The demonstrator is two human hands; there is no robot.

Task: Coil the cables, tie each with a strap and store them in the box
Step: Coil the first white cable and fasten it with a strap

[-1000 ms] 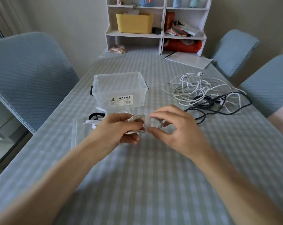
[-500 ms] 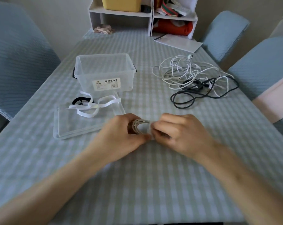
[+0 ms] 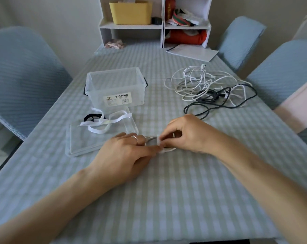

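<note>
Both hands have lowered the coiled white cable (image 3: 150, 138) to the surface (image 3: 184, 191): left hand (image 3: 126, 155) grips it, right hand (image 3: 186, 134) pinches the white strap (image 3: 160, 147) now wrapped around it. Clear box (image 3: 114, 85) waits beyond, empty.

White strap (image 3: 160, 144) now wraps coiled cable (image 3: 150, 138) — pinched.
</note>
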